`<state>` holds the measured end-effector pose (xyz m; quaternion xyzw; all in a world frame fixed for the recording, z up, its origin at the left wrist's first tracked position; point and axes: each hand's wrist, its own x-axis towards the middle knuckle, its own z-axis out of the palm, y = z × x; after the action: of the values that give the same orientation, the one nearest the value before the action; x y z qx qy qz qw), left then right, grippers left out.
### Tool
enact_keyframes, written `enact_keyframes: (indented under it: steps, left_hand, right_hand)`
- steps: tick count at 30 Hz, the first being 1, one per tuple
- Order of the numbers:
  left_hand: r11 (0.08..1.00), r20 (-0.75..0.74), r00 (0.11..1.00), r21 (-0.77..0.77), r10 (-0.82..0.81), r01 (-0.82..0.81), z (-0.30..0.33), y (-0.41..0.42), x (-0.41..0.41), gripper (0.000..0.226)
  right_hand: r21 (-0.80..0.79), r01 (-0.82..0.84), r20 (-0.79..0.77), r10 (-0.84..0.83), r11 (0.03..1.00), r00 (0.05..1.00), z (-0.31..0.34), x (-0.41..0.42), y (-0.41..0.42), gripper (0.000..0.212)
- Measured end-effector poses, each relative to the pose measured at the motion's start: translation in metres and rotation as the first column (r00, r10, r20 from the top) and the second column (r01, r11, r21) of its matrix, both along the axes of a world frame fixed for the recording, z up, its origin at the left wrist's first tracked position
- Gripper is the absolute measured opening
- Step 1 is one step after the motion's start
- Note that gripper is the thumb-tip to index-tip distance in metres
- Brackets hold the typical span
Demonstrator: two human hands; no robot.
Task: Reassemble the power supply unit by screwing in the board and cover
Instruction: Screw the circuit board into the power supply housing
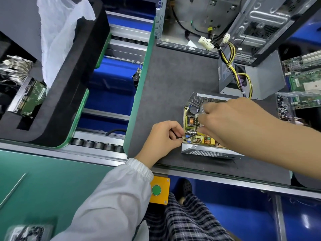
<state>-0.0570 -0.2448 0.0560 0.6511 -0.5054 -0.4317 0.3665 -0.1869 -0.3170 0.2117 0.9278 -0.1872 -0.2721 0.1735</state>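
**Board seated in the open case, cover not yet fitted**

A thin dark metal tool [190, 136], seemingly a small driver or key, is pinched in the curled fingers of the left hand [162, 136] at the near-left corner of the board. The right hand [231, 122] is laid over the middle of the green-yellow circuit board [192, 122]; whether anything is grasped under it cannot be told. The board lies inside the perforated grey metal power supply case [205, 151], which sits on the dark grey work mat [170, 80].

The board-screwing step is judged to be in hand; no cover is seen on the case, so that step is left. Behind, a closed grey power supply box [260, 79] with yellow and black cables [231, 54] and an open computer chassis [243, 23] are placed well apart. A clear box of small screws [284, 108] is set to the right. The board's far side is hidden by the right hand.
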Motion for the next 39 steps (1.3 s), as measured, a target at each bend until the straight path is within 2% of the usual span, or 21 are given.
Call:
enact_keyframes:
  steps: [2,6,8,10,11,13,16,18,20,22,24,25,27,28,30,33,35,39]
  left_hand:
    - [1.000,-0.004,1.000,0.007,-0.011,0.011,0.000,0.000,0.001,0.021]
    - [0.999,-0.014,0.999,0.007,-0.033,0.033,0.001,-0.003,0.002,0.024]
    - [0.999,-0.020,0.999,-0.003,-0.045,0.045,0.001,-0.003,0.001,0.027]
    - [0.998,-0.032,0.998,-0.031,-0.053,0.052,0.003,-0.002,0.000,0.029]
    - [0.997,-0.045,0.998,-0.055,-0.053,0.050,0.005,-0.001,0.000,0.031]
    - [0.988,-0.073,0.996,-0.150,-0.058,0.046,0.013,-0.002,-0.001,0.034]
    - [0.958,-0.169,0.983,-0.285,-0.072,0.021,0.027,-0.007,-0.005,0.022]
    - [0.963,-0.226,0.972,-0.269,-0.066,0.002,0.032,-0.010,-0.007,0.016]
    - [0.970,-0.191,0.979,-0.241,-0.066,0.018,0.032,-0.010,-0.003,0.012]
    - [0.973,-0.148,0.983,-0.221,-0.107,0.073,0.030,-0.009,0.006,0.009]
    - [0.964,-0.142,0.974,-0.227,-0.176,0.141,0.033,-0.008,0.014,0.015]
    - [0.956,-0.144,0.969,-0.244,-0.199,0.160,0.037,-0.008,0.014,0.024]
    - [0.943,-0.168,0.966,-0.304,-0.194,0.137,0.045,-0.010,0.010,0.040]
    - [0.939,-0.186,0.968,-0.328,-0.170,0.102,0.048,-0.011,0.006,0.041]
    - [0.939,-0.228,0.963,-0.338,-0.142,0.058,0.051,-0.014,0.000,0.033]
    - [0.948,-0.243,0.950,-0.296,-0.196,0.120,0.051,-0.015,0.002,0.023]
    - [0.947,-0.238,0.942,-0.274,-0.236,0.168,0.050,-0.014,0.005,0.020]
    - [0.959,-0.274,0.939,-0.247,-0.209,0.142,0.052,-0.015,-0.003,0.034]
  right_hand:
    - [-0.028,0.003,-0.023,-0.004,1.000,1.000,-0.002,0.004,0.007,0.010]
    - [0.048,0.037,-0.037,-0.035,0.998,0.999,0.000,0.000,0.009,0.039]
    - [0.087,0.049,-0.045,-0.045,0.995,0.998,0.003,-0.001,0.007,0.036]
    - [0.078,0.007,-0.060,-0.003,0.997,0.998,0.003,0.001,0.007,0.021]
    - [0.060,-0.030,-0.060,0.034,0.998,0.998,0.004,0.005,0.008,0.013]
    - [0.001,-0.072,-0.036,0.072,0.997,0.997,0.004,0.010,0.010,0.027]
    - [-0.030,-0.007,0.051,0.008,1.000,0.999,0.003,0.017,0.005,0.026]
    - [0.060,0.036,0.073,-0.040,0.998,0.997,0.002,0.017,-0.001,0.013]
    - [0.221,0.047,0.069,-0.063,0.974,0.996,0.008,0.016,-0.006,0.027]
    - [0.285,0.005,0.082,-0.029,0.958,0.996,0.012,0.015,-0.011,0.032]
    - [0.214,-0.013,0.099,-0.008,0.977,0.995,0.015,0.014,-0.012,0.015]
    - [0.147,-0.030,0.122,0.012,0.989,0.992,0.015,0.015,-0.011,0.011]
    - [0.009,-0.038,0.154,0.037,0.999,0.987,0.013,0.016,-0.005,0.032]
    - [-0.027,-0.018,0.172,0.023,0.999,0.985,0.013,0.017,-0.003,0.037]
    - [-0.018,0.003,0.189,0.000,1.000,0.982,0.015,0.015,-0.001,0.033]
    - [0.206,-0.023,0.191,-0.017,0.978,0.981,0.020,0.004,-0.006,0.018]
    - [0.293,-0.079,0.197,0.021,0.953,0.980,0.022,-0.001,-0.008,0.027]
    - [0.168,-0.023,0.211,-0.014,0.986,0.977,0.018,0.005,0.001,0.028]
